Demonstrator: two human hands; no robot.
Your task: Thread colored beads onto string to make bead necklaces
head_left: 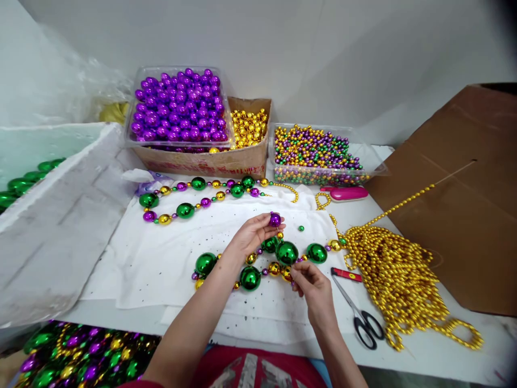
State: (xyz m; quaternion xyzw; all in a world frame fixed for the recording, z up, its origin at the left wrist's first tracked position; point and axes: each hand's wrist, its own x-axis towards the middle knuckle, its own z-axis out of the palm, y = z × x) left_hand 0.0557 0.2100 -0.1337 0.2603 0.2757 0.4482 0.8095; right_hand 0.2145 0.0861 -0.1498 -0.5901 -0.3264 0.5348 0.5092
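Note:
Over the white cloth, my left hand pinches a shiny purple bead between its fingertips. Below it hangs a small gold bead, just above a large green ball. Lower right, my right hand has its thumb and fingers closed at a gold bead on the same strand; the exact grip is partly hidden. The bead necklace of green, gold and purple balls runs under my left forearm and out to the right. A loose small green bead lies beside my left fingertips.
A second bead necklace lies behind. Scissors, a red cutter, a pink stapler-like tool and piled gold bead chain sit right. Purple beads fill a clear tray; mixed beads fill another tray. Left stands a foam box.

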